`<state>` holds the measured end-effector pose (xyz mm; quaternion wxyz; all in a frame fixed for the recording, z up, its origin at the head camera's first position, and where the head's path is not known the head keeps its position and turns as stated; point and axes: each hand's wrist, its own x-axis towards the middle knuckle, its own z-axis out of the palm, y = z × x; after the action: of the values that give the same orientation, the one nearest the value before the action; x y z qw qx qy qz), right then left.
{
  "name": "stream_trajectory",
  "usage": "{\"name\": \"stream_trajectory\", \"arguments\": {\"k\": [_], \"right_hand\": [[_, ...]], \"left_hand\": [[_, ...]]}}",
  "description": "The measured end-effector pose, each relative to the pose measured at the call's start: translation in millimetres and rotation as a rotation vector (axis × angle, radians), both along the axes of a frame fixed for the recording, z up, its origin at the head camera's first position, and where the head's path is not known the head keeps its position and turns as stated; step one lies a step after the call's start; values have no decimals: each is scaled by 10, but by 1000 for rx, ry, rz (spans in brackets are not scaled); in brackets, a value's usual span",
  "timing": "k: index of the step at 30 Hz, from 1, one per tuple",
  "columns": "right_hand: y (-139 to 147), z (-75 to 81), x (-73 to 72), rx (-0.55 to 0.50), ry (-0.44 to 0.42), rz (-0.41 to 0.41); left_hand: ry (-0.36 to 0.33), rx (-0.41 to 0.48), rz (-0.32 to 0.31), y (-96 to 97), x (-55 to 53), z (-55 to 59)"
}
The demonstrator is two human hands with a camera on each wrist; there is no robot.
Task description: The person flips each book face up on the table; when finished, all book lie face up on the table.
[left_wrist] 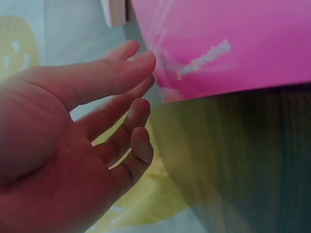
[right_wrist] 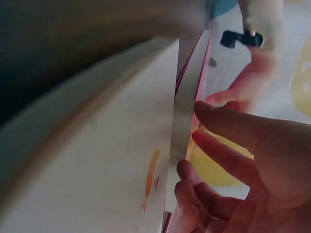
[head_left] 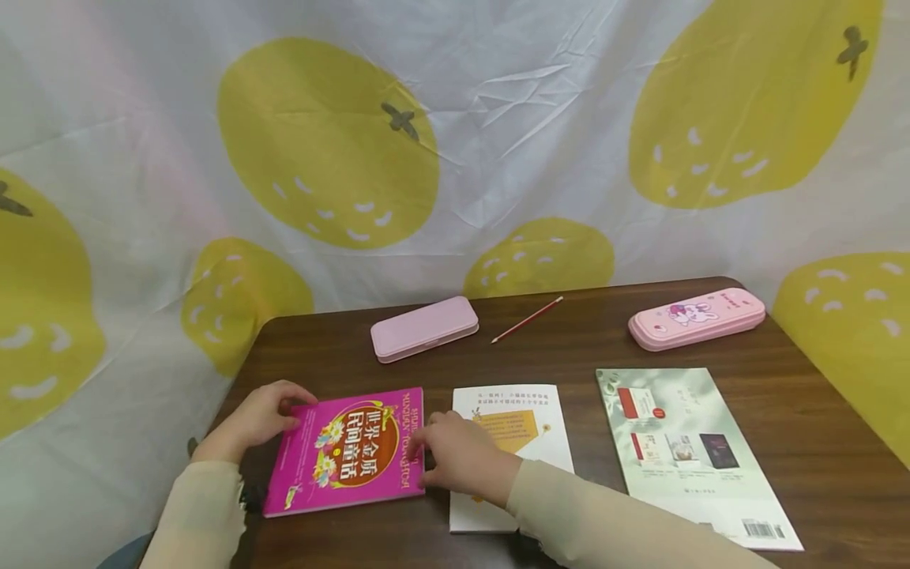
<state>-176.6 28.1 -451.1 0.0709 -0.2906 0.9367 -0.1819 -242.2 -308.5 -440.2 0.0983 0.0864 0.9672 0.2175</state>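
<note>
A bright pink book [head_left: 306, 454] with a red-orange oval title lies on the dark wooden table, its lettering turned sideways. My left hand [head_left: 259, 419] is at its upper left corner. In the left wrist view the thumb and fingers of that hand [left_wrist: 58, 126] are loosely bent, with the tips right at the edge of the pink cover [left_wrist: 243, 43]. Reaching over a white book [head_left: 558, 442], my right hand [head_left: 465, 458] touches the pink book's right edge. The right wrist view shows this hand's [right_wrist: 272, 165] relaxed fingertips along the page edges [right_wrist: 184, 111].
A pale green and white book [head_left: 682, 474] lies at the right. Behind are a plain pink pencil case [head_left: 425, 328], a red pencil [head_left: 528, 319] and a pink case with a rabbit [head_left: 697, 318]. A white curtain [head_left: 512, 142] with yellow fruit hangs behind the table.
</note>
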Motion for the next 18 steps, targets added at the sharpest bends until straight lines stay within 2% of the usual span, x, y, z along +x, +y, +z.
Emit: {"name": "stream_trajectory", "arguments": {"k": [4, 10, 18], "right_hand": [[-34, -24, 73, 35, 52, -4], [-99, -64, 99, 77, 118, -27], [-94, -61, 37, 74, 110, -26]], "left_hand": [[-49, -5, 12, -10, -46, -27], [-64, 10, 37, -41, -56, -57], [-86, 1, 54, -69, 3, -73]]}}
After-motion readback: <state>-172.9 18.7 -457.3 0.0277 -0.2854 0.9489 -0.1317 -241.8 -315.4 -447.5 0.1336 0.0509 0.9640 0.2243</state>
